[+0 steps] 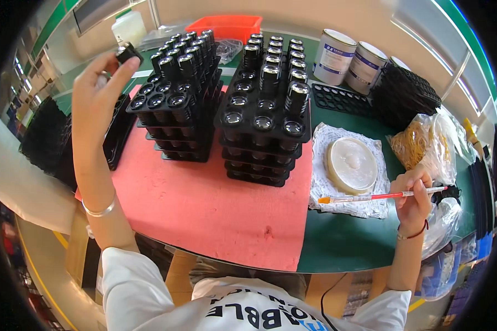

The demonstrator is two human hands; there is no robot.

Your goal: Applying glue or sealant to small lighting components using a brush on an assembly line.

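Observation:
At the upper left my left hand [96, 83] is raised, its thumb and fingers closed on a small black cylindrical part [128, 53]. My right hand [413, 193] grips a paintbrush [378, 196] with a red handle and orange bristles. The brush lies level, its bristles pointing left past the front of a round dish [352, 164] of whitish, glossy material. Under that dish is a crumpled white cloth [323, 149]. Between my hands stand two stacks of black trays [199, 132] [259, 149], the top ones holding shiny-ended black cylinders [270, 77], some standing taller than others.
A pink mat [215, 215] covers part of the green table [342, 243]. Metal cans [336, 55], stacked black trays [406, 91] and a bag of yellowish pieces [419, 140] line the right side. Behind are a red bin [226, 25] and a white jug [130, 25]. More black trays [47, 143] sit left.

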